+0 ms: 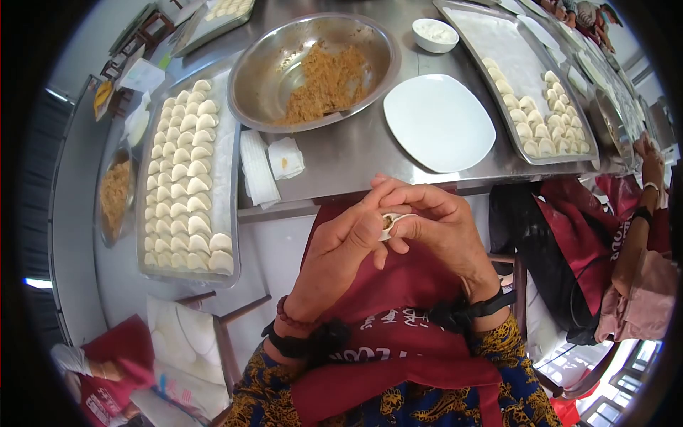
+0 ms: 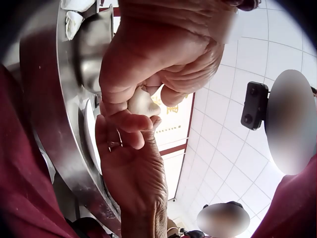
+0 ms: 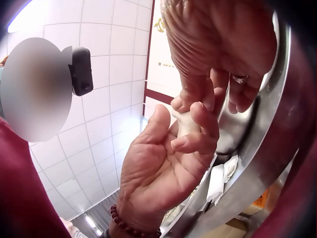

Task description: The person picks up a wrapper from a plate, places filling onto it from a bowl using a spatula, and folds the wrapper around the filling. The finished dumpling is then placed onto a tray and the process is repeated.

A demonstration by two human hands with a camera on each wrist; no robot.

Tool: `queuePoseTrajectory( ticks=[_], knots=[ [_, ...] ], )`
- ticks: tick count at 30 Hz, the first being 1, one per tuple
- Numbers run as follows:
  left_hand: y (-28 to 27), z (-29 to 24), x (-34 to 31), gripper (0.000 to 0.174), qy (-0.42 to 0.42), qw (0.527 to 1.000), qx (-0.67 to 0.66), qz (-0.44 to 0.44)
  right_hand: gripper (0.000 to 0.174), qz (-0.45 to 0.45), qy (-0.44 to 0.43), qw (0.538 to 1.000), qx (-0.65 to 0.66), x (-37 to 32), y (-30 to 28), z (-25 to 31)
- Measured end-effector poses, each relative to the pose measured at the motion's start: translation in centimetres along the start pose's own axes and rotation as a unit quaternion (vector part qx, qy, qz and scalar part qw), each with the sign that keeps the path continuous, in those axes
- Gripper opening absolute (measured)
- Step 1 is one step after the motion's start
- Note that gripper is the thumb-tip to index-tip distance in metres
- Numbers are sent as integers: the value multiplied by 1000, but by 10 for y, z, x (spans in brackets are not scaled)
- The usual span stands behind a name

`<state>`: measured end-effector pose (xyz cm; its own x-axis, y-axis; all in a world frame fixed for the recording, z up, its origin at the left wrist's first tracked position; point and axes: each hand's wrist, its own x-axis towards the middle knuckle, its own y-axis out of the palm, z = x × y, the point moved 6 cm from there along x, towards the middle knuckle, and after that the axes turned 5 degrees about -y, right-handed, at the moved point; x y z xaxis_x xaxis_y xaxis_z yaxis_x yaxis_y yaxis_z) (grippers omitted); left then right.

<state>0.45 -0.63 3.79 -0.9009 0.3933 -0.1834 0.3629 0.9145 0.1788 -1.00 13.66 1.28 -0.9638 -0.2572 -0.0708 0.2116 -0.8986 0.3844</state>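
Between both hands, in front of the maroon apron, is a partly folded dumpling (image 1: 385,234) with brownish filling showing at its opening. My left hand (image 1: 337,240) cradles it from the left, thumb and fingers curled round the wrapper. From the other side my right hand (image 1: 447,229) pinches the edge with its thumb and fingers. In the left wrist view the pale dough (image 2: 142,103) shows between the fingers of the two hands. The right wrist view has the dumpling (image 3: 187,124) held in the left fingers, with the right fingertips at its upper edge.
A tray (image 1: 226,164) with rows of dumplings lies on the left. Beyond the hands stand a steel bowl (image 1: 257,75) of filling (image 1: 331,80), a white plate (image 1: 440,124) and a small white bowl (image 1: 435,47). Another dumpling tray (image 1: 478,32) and a person's arm (image 1: 629,249) are at right.
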Motion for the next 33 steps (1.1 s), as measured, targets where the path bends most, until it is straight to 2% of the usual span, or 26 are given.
queuePoseTrajectory(
  ticks=[1,3,4,6,11,13,16,18,24,26,28,32,33],
  knots=[
    [0,2,1,50,4,1000,-27,5,15,-1,2,1000,1,-1,1,4],
    [0,6,2,52,0,999,-32,10,17,3,93,996,15,-4,3,0],
    [0,7,2,54,-2,999,-36,15,17,2,94,995,15,-4,0,-3],
    [1,5,3,56,-4,999,-48,22,13,66,-41,997,-21,1,2,3],
    [-4,16,5,61,-7,995,-88,54,5,9,-70,997,23,-1,0,-4],
    [-2,21,6,64,-37,963,-267,18,4,-11,-63,997,39,-1,0,-6],
    [-3,20,5,67,-69,942,-327,39,5,-26,-72,997,9,2,-1,-10],
    [-5,16,3,68,-74,945,-318,27,8,1,-131,982,-138,2,2,-3],
    [-10,15,-2,70,-90,965,-245,38,12,61,-172,967,-179,3,-4,-10],
    [-8,13,-2,70,-95,967,-231,54,14,47,-157,968,-192,2,1,-4],
    [-8,11,-2,63,-91,971,-215,42,17,32,-142,968,-206,1,3,-1],
    [-10,10,0,63,-97,973,-204,39,24,41,-143,960,-236,0,4,-3],
    [-9,11,1,69,-101,973,-203,39,26,47,-155,954,-253,0,4,-3]
  ],
)
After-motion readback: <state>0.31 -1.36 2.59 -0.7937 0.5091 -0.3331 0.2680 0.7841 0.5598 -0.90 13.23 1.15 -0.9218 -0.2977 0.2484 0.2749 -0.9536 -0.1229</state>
